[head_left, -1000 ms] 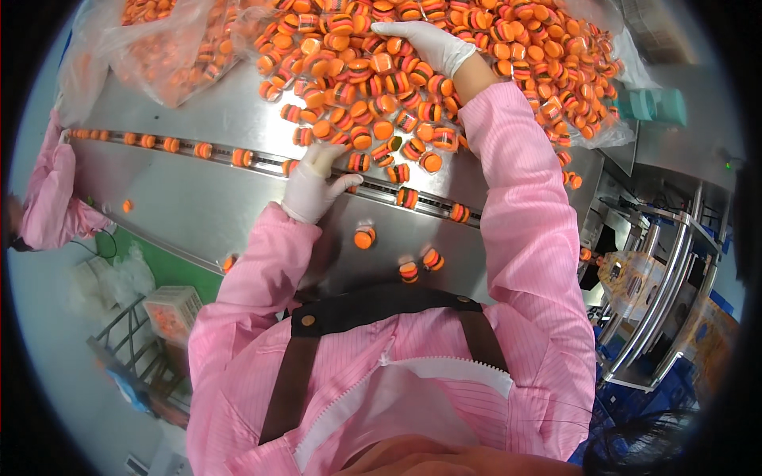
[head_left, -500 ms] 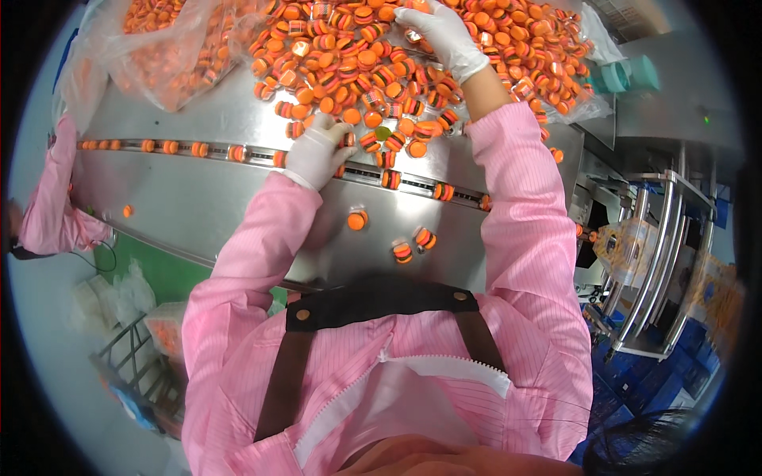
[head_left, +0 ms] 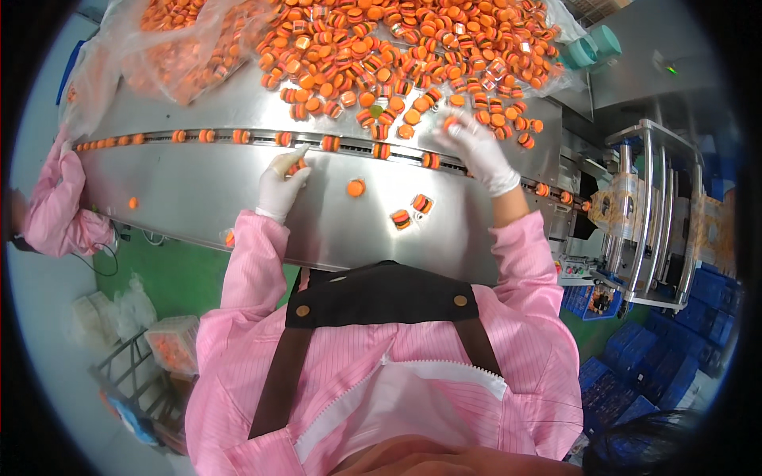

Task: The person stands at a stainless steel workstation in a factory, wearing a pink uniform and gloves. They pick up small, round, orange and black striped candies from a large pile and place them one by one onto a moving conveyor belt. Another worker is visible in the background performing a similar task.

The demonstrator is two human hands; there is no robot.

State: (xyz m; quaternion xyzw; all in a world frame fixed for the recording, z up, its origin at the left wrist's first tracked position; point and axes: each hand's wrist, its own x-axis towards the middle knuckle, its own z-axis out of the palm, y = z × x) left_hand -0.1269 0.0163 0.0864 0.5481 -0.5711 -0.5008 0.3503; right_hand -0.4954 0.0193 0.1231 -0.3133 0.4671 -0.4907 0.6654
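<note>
My left hand [head_left: 278, 190], in a white glove, pinches a small orange burger-shaped candy [head_left: 294, 166] just on my side of the conveyor track [head_left: 357, 147]. Slightly blurred, my gloved right hand [head_left: 482, 159] hovers at the track's far side, with another orange candy [head_left: 450, 123] between its fingertips. Spaced along the track sit several burger-shaped candies [head_left: 331, 143], layered orange, red and dark. Beyond it spreads a big heap of the same candies [head_left: 373, 59], some in clear wrappers. A green piece [head_left: 375, 111] lies at the heap's near edge.
Loose candies [head_left: 401, 218] lie on the steel table [head_left: 333, 230] near me. A clear bag [head_left: 171, 67] of candies is at the far left, by another person's pink sleeve [head_left: 59, 194]. To the right stand a metal-framed machine [head_left: 651, 214], teal cups [head_left: 583, 51] and blue crates [head_left: 627, 357].
My right hand has come back from the heap toward the track. My left hand has drawn off the track toward me, a candy in its fingers. Candies on the track have shifted right.
</note>
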